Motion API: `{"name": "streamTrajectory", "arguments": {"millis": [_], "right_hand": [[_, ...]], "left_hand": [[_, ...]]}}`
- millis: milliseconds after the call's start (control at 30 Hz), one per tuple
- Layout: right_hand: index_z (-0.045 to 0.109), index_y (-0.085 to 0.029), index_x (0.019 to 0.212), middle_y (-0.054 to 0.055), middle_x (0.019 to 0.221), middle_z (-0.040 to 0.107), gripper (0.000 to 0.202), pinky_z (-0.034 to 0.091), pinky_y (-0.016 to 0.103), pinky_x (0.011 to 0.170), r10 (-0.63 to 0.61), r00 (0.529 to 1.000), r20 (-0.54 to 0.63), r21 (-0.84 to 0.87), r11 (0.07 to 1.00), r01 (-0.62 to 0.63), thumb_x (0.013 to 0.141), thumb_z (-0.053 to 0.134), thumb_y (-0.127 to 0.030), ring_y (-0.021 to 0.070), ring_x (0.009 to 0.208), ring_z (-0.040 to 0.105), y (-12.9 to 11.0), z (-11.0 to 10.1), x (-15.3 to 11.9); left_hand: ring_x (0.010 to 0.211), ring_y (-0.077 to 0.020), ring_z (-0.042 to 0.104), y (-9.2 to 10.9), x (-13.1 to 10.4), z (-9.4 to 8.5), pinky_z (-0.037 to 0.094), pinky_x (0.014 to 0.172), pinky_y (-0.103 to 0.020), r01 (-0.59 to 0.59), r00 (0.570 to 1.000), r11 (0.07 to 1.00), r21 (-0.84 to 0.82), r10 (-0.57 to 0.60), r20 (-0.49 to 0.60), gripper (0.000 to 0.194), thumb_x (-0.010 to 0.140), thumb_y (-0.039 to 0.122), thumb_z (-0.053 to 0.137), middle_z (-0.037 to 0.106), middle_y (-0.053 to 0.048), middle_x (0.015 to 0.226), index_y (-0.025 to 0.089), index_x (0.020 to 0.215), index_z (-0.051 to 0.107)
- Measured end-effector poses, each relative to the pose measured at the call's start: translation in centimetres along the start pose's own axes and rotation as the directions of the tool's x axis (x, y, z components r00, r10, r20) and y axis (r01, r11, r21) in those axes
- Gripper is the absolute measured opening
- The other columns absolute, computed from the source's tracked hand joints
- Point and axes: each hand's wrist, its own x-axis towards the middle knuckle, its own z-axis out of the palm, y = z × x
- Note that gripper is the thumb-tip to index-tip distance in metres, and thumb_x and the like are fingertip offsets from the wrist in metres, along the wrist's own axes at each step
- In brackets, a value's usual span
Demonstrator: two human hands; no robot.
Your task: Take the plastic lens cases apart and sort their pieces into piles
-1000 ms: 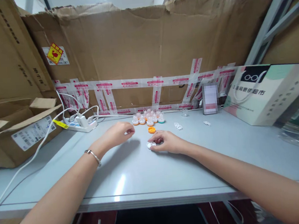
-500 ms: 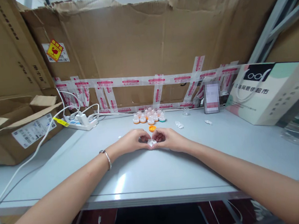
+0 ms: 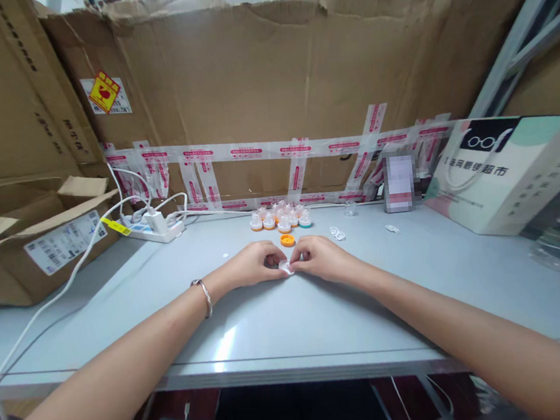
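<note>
One small white piece (image 3: pixel 285 268) sits between the left hand (image 3: pixel 255 263) and the right hand (image 3: pixel 321 257), pinched by both. Past it, toward the back edge of the table (image 3: pixel 320 318), lies a round orange piece (image 3: pixel 287 240).

1. Bench (image 3: pixel 349 315): pale grey-blue.
2. Disc (image 3: pixel 285 265): white.
3. Cap (image 3: pixel 287 240): orange.
4. Jars (image 3: pixel 284 221) near bench's back edge: clear, orange-based, one teal-based.
5. Tape (image 3: pixel 247 152) behind that edge: white, red-printed.
6. Box (image 3: pixel 490 183), right end: white, black, green, pink.

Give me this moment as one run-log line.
Left hand: pinching white piece | right hand: pinching same piece | beyond: round orange piece | farther back: clear-domed containers
</note>
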Motion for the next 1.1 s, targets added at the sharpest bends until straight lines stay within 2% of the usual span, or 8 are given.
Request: {"name": "streamTrajectory", "arguments": {"millis": [100,200,333,500,767,867,967,1100], "right_hand": [[0.067,-0.017,0.068,0.001,0.066,0.063,0.011,0.033,0.022,0.055,0.044,0.999,0.026,-0.088,0.995,-0.041,0.066,0.061,-0.025,0.0122,0.062,0.053,-0.8,-0.4,0.2],[0.066,-0.016,0.069,0.001,0.066,0.063,0.013,0.032,0.021,0.052,0.1,0.986,0.134,-0.065,0.994,-0.092,0.064,0.061,-0.027,0.012,0.061,0.052,-0.9,-0.8,0.8],[0.065,-0.015,0.07,0.0,0.064,0.061,0.016,0.032,0.021,0.051,0.124,0.951,0.282,0.039,0.989,-0.141,0.063,0.063,-0.029,0.0114,0.061,0.05,0.0,-0.9,1.6],[0.063,-0.013,0.067,-0.001,0.058,0.056,0.018,0.033,0.022,0.053,0.146,0.941,0.305,0.248,0.942,-0.227,0.059,0.067,-0.029,0.0092,0.057,0.046,1.1,-0.5,2.0],[0.06,-0.013,0.061,-0.003,0.054,0.053,0.024,0.037,0.022,0.055,0.204,0.946,0.252,0.62,0.717,-0.32,0.05,0.076,-0.027,0.0076,0.054,0.047,1.1,-1.1,1.6],[0.061,-0.013,0.064,-0.003,0.057,0.054,0.024,0.038,0.022,0.057,0.209,0.952,0.224,0.748,0.589,-0.305,0.054,0.075,-0.028,0.0064,0.055,0.047,0.8,-1.5,1.3],[0.063,-0.013,0.066,-0.002,0.062,0.055,0.022,0.04,0.021,0.062,0.174,0.959,0.224,0.839,0.466,-0.28,0.057,0.075,-0.029,0.0055,0.059,0.048,0.2,-1.6,1.0],[0.065,-0.014,0.07,-0.001,0.067,0.057,0.019,0.043,0.02,0.068,0.124,0.967,0.222,0.897,0.363,-0.253,0.061,0.073,-0.029,0.0053,0.062,0.05,-0.3,-1.2,0.8]], "left_hand": [[0.067,-0.0119,0.053,0.2,0.0,-0.1,0.039,0.062,-0.021,0.002,1.0,1.0,0.011,-0.002,0.002,0.025,0.071,0.037,0.059,0.061,-0.002,0.075,0.014,0.082,0.062],[0.068,-0.0121,0.053,0.3,0.0,-0.1,0.039,0.062,-0.021,0.012,1.0,1.0,0.001,-0.012,0.004,0.025,0.071,0.035,0.059,0.062,-0.002,0.076,0.014,0.084,0.062],[0.068,-0.0122,0.054,0.3,0.0,0.0,0.04,0.06,-0.02,0.029,1.0,0.999,-0.032,-0.028,0.011,0.025,0.07,0.036,0.059,0.063,-0.002,0.078,0.015,0.084,0.063],[0.068,-0.0122,0.054,0.1,0.1,0.1,0.039,0.059,-0.02,0.029,1.0,0.999,-0.025,-0.029,0.0,0.028,0.069,0.039,0.06,0.063,-0.002,0.077,0.015,0.083,0.064],[0.071,-0.014,0.055,-0.2,0.2,-0.2,0.041,0.063,-0.023,0.062,0.997,0.998,-0.031,-0.064,-0.039,0.037,0.062,0.045,0.066,0.064,-0.002,0.078,0.016,0.085,0.065],[0.075,-0.0147,0.057,0.2,0.1,-1.0,0.042,0.066,-0.024,0.041,0.985,0.997,-0.063,-0.051,-0.163,0.04,0.06,0.043,0.07,0.065,-0.004,0.082,0.016,0.09,0.065],[0.076,-0.0133,0.058,1.1,0.0,-1.6,0.043,0.067,-0.023,-0.047,0.954,0.993,-0.112,0.012,-0.299,0.027,0.071,0.037,0.063,0.067,-0.003,0.084,0.017,0.089,0.065],[0.072,-0.0126,0.06,2.0,0.1,-1.4,0.045,0.066,-0.023,-0.101,0.924,0.978,-0.182,0.024,-0.381,0.018,0.077,0.03,0.058,0.069,-0.003,0.081,0.016,0.083,0.067]]}}
